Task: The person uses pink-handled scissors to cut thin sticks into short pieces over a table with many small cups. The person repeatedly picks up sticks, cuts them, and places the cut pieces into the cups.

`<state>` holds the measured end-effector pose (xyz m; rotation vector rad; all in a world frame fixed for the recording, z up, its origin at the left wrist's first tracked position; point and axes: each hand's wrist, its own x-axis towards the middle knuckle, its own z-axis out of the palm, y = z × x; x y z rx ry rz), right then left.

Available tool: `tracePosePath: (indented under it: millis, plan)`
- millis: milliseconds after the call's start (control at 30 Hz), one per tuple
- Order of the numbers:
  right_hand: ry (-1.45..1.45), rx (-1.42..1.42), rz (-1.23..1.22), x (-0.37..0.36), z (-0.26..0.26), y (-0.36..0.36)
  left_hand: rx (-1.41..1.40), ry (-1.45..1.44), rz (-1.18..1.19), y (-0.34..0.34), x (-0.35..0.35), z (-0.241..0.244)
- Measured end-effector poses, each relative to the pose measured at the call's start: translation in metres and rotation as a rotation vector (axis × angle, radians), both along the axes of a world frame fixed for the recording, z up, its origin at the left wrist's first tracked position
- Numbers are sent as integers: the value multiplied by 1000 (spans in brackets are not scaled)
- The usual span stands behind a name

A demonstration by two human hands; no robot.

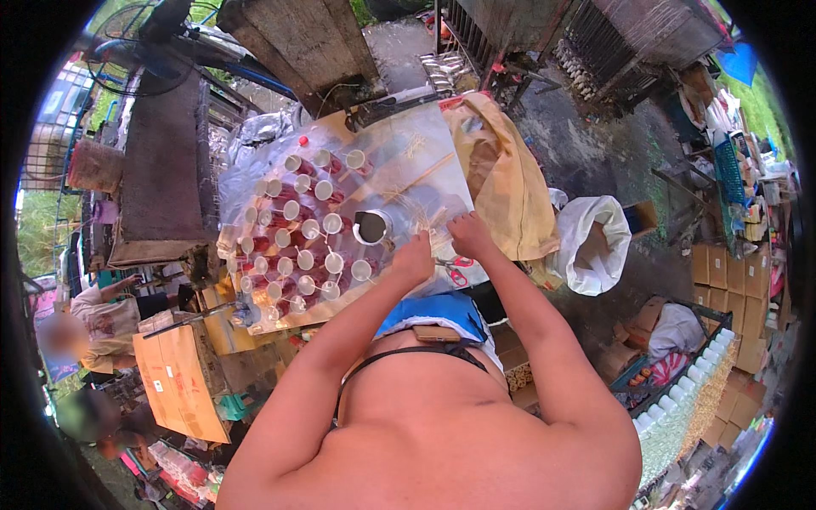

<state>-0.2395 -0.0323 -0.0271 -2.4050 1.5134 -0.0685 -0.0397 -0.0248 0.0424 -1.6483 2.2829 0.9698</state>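
Note:
My left hand (414,258) is over the near right part of the worktable (389,137), its fingers curled beside thin pale strands (421,217). Close on its right is my right hand (470,231), a loose fist at the table's right edge. What either hand holds is too small to tell. Red-handled scissors (458,271) lie just below the hands. A white-rimmed round container with dark contents (371,227) stands left of the strands. Many glass-like cups with reddish sides (331,223), several with thin pale sticks or wicks, cover the left of the table.
A yellowish sack (510,185) lies against the table's right side, beside an open white bag (593,245). Cardboard boxes (730,280) are stacked far right. A crate (669,395) stands lower right. Cardboard (182,382) and another person (111,319) are at left.

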Motion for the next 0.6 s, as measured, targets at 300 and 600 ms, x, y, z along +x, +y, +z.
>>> tracePosePath:
  millis: [300, 600]
  plan:
    - [82, 365, -69, -17, 69, 0, -142, 197, -166, 1, 3, 41]
    - [82, 425, -199, -44, 145, -2, -114, 53, -303, -9, 7, 28]
